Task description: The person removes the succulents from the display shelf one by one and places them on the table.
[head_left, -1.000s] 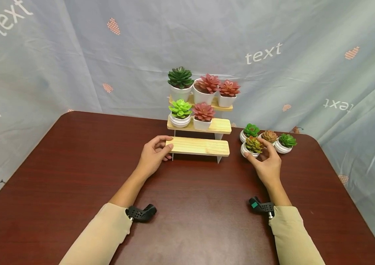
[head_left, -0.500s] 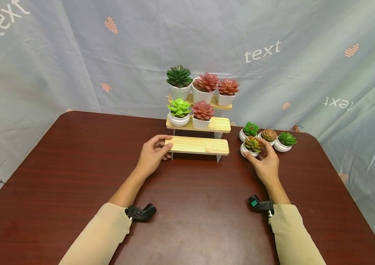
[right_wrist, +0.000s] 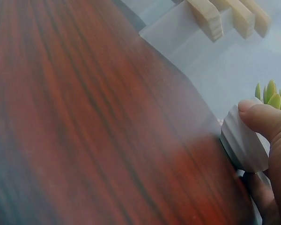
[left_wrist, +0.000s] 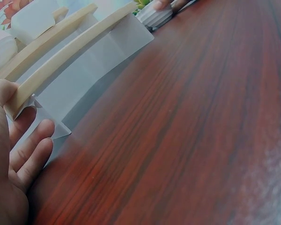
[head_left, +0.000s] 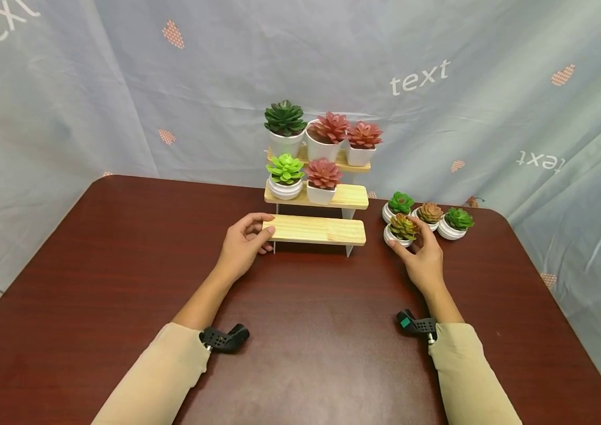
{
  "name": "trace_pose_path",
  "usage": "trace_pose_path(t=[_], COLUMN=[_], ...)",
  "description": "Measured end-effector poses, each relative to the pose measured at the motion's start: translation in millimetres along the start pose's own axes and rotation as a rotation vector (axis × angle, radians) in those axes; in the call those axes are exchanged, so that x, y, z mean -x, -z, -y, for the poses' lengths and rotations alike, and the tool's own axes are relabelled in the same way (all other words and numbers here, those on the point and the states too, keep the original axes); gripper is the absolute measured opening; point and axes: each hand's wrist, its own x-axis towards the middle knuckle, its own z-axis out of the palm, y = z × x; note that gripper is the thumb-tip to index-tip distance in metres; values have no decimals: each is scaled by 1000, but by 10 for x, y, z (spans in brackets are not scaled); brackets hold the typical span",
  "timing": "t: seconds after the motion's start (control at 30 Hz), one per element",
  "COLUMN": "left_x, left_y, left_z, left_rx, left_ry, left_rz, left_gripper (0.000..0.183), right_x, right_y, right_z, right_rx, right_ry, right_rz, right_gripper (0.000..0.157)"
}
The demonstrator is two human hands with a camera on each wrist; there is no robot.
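At the worktop (head_left: pixel 300 336), the right hand (head_left: pixel 424 260) has a potted succulent (head_left: pixel 401 228) in its grip, the left hand (head_left: pixel 240 243) pinching the lowest board (head_left: pixel 317 230).

The person's left sleeve (head_left: pixel 143 378) is plain cream; at its cuff (head_left: pixel 189 339) sits a curved, perforated black wrist device (head_left: pixel 225 339) with a silvery pin (head_left: pixel 209 348). Right of the left sleeve, a matching right sleeve (head_left: pixel 471 375) bears a similar device (head_left: pixel 423 326) with a green patch (head_left: pixel 405 323).
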Motion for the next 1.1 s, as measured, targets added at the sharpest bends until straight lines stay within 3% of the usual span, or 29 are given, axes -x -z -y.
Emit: trace_pose_path(t=[0.4, 0.63, 0.8, 1.0, 1.1], left_x=[0, -10, -13, 0, 15], left_y=[16, 6, 14, 12, 9], left_z=[14, 13, -3, -15, -16], left_rx=[-1, 7, 0, 5, 13], left_ry=[5, 15, 20, 22, 27], left_rz=[-4, 2, 0, -7, -1], left_gripper=[28, 30, 30, 29, 29], right_x=[2, -5, -47, -133, -159], right_y=[9, 99, 159, 125, 51], right_z=[7, 92, 441, 1005, 1227], right_rx=[-8, -30, -86, -121, -129], right_ry=[-7, 91, 215, 360, 387], right_rz=[-20, -146, -212, -180, -164], right_gripper=[70, 78, 70, 75, 77])
